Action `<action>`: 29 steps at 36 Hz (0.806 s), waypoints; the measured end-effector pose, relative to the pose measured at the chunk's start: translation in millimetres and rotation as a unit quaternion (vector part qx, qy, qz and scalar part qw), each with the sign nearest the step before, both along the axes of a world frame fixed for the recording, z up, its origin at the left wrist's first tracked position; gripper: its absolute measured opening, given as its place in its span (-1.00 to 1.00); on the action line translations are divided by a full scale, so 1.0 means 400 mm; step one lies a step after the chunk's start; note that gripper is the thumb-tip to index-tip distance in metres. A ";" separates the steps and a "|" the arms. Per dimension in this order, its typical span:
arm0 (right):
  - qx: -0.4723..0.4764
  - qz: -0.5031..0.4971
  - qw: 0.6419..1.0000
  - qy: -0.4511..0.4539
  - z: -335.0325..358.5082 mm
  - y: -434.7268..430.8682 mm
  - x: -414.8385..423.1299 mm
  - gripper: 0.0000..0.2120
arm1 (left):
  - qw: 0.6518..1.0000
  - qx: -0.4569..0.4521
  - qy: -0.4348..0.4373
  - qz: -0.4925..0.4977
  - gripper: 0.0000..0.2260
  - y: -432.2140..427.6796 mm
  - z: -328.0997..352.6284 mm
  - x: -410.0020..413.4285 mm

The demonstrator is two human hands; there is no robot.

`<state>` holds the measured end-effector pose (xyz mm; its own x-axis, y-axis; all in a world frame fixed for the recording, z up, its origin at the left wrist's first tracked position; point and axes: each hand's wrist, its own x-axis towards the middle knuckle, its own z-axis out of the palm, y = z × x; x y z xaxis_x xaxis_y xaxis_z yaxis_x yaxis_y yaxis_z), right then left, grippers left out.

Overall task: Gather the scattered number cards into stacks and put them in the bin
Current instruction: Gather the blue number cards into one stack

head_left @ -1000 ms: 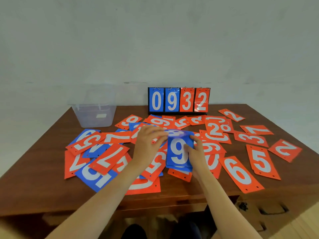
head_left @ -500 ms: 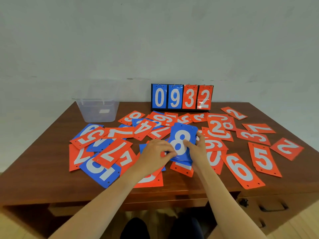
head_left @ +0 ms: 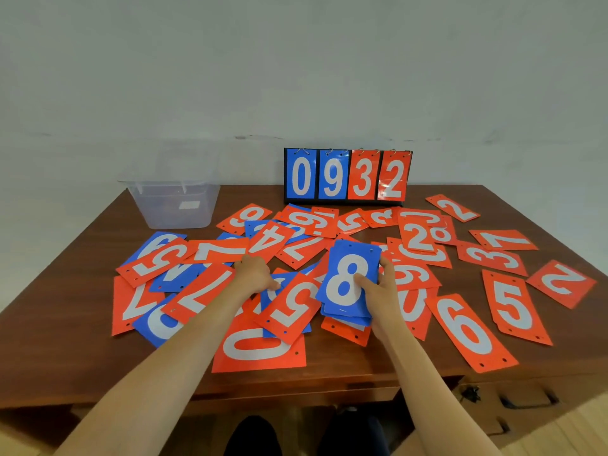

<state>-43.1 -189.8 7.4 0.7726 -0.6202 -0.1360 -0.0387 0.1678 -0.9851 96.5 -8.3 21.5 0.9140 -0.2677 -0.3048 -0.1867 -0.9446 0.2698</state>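
**Item: stack of blue rectangular laminated number cards** (head_left: 345,258), white 8 uppermost.
- Location: front centre of the brown wooden table (head_left: 75,281), lying over other cards and well apart from the bin.
- Hold: the right hand (head_left: 378,291) clasps the stack's right edge, thumb across the face, fingers underneath.

**Item: scattered red and blue rectangular number cards** (head_left: 467,330).
- Location: spread overlapping across most of the tabletop; none in the bin.
- The left hand (head_left: 255,274) lies on the heap beside a red 5 card (head_left: 292,304), fingertips at a blue card. Whether it pinches that card cannot be told.

**Item: clear plastic bin** (head_left: 177,212), rear left corner; appears empty.

**Item: black flip scoreboard reading 0932** (head_left: 347,176), upright at the rear.

**Handling, judged:** the cards are probably light, thin, semi-stiff and glossy, so a stack is likely to slide and fan. Best taken by the long edges, thumb on top, and squared before carrying. A flat single card is best slid to an overlap, then lifted by an edge.
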 end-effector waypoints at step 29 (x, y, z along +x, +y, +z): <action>-0.006 0.011 1.000 0.007 0.050 0.039 -0.043 -0.55 | 0.815 -0.455 -0.358 -0.015 -0.88 0.014 0.184 -0.106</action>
